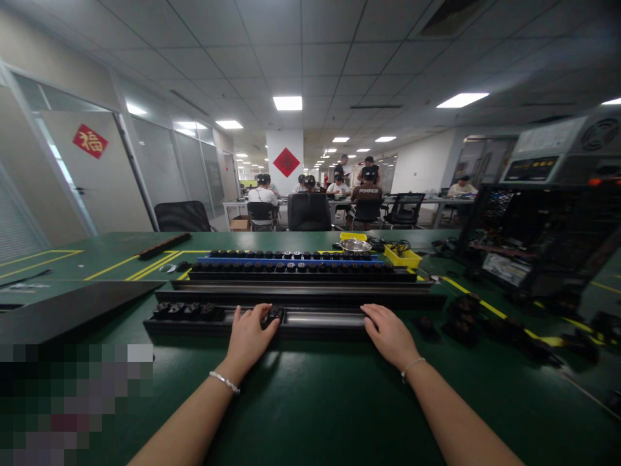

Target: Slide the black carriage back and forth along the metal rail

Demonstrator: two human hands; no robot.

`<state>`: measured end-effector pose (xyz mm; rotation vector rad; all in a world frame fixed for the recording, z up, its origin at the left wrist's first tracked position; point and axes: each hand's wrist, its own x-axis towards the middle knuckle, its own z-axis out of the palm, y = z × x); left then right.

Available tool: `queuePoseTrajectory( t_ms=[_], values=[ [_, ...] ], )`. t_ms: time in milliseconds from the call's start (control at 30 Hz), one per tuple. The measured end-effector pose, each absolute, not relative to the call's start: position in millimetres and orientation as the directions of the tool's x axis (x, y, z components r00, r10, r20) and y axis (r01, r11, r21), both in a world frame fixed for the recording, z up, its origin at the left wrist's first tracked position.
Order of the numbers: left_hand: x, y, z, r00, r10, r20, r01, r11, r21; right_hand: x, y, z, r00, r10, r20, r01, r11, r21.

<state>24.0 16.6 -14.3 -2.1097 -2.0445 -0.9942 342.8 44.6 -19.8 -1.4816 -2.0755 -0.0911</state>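
Note:
A long black rail (320, 320) lies across the green table (310, 401) in front of me. My left hand (250, 336) rests on its middle, fingers bent over a small black module (273, 314) seated in the channel. Several more black modules (187, 310) fill the rail's left end. My right hand (388, 333) lies flat on the rail's right end, fingers stretched out and holding nothing. Each wrist wears a thin bracelet.
Behind the rail lie more black rails (301, 294) and a blue one (291, 261) lined with modules. A yellow bin (402, 257) and a metal bowl (355, 245) stand further back. Loose black parts (466, 317) and an open computer case (543, 233) sit at the right. People sit at distant desks.

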Motion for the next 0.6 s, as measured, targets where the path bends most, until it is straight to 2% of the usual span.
queuePoseTrajectory(
  t_ms=[600],
  values=[
    [30.2,13.5,-16.8,0.024,0.889,0.457,0.914,-0.204,0.349,343.7,46.3,-22.2,-0.220,0.825,0.521,0.878,0.400,-0.263]
  ],
)
